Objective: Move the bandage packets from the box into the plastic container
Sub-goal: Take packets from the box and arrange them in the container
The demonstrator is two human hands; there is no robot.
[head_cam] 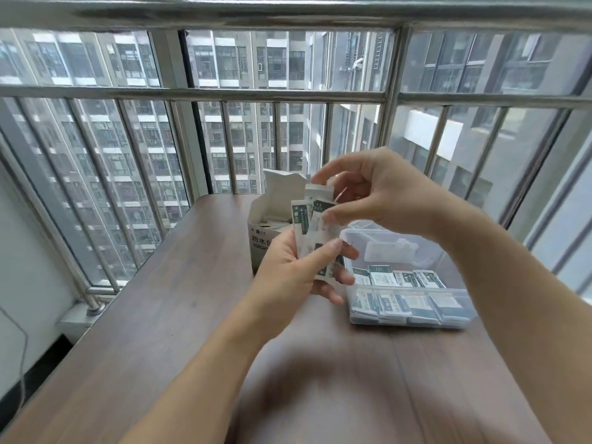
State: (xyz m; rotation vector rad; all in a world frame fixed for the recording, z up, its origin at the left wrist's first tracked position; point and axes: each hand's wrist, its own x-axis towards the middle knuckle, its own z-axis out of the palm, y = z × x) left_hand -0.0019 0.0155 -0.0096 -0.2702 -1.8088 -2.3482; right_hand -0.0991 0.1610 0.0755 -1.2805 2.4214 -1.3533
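Two bare forearms reach in over the wooden table (160,315), one from each lower corner. No sleeve shows on either arm; both are uncovered from the frame edge down to the wrist. The left hand (294,267), nearer the table's middle, wears no ring, watch or glove. The right hand (381,197), farther across the table, is equally unadorned, with no bracelet at the wrist. Fingernails on both hands look short and unpainted. The nearest parts of the arms are slightly blurred.
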